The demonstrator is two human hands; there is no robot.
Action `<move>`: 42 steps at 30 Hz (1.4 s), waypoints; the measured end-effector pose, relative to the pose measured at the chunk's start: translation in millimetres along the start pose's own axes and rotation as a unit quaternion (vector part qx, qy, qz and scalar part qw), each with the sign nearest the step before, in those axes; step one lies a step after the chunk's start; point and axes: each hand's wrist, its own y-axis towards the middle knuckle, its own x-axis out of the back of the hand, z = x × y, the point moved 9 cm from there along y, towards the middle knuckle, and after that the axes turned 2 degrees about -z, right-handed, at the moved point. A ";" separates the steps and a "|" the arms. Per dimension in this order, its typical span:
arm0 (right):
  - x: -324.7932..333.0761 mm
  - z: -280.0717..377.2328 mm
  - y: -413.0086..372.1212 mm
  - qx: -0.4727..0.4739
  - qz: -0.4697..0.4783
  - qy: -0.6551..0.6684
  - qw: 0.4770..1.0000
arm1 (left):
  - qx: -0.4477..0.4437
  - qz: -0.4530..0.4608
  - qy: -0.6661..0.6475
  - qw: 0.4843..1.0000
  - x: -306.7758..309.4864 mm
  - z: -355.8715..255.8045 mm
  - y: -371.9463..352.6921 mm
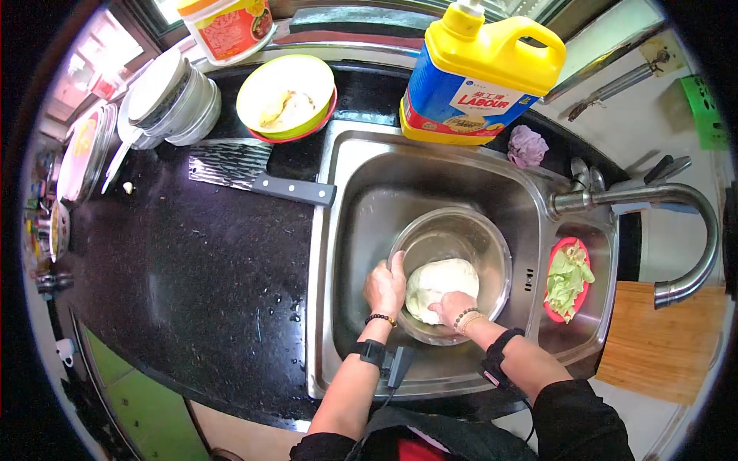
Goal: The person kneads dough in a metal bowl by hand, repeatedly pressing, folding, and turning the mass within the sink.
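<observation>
A steel bowl (496, 238) sits inside the large sink basin (361, 223). In it lies a pale, rounded lump of dough (453, 274). My left hand (384, 289) grips the bowl's left rim, thumb over the edge and fingers mostly hidden along the outer side. My right hand (455, 307) is pressed into the front of the dough with its fingers curled, the fingertips partly sunk in or hidden. Both wrists wear beads and black straps.
A cleaver (261, 173) lies left of the sink, its handle reaching the rim. Behind stand a yellow bowl (286, 81), stacked dishes (173, 100) and a detergent jug (477, 77). On the right are the tap (692, 207), leaves in a red basket (552, 296) and a wooden board (653, 346).
</observation>
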 end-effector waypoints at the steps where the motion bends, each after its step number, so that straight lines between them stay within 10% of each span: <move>1: -3.8 -2.0 3.0 0.000 0.001 0.002 1.000 | 0.001 0.001 0.002 1.000 -1.4 1.4 0.7; 20: 19.7 9.8 -25.0 0.179 -0.011 -0.032 0.983 | -0.010 -0.004 -0.001 1.000 3.6 -2.8 -2.1; 23: 59.6 -21.6 -7.3 0.106 -0.113 0.092 0.984 | -0.004 0.008 -0.013 1.000 1.2 -1.4 -2.0; 25: 111.3 -13.2 -26.5 0.163 -0.353 0.020 0.921 | -0.003 0.007 -0.005 1.000 5.8 -6.8 -4.1; 42: 45.9 -12.9 -73.5 0.152 -0.301 0.086 0.937 | -0.022 -0.013 -0.008 1.000 3.2 -1.9 -3.8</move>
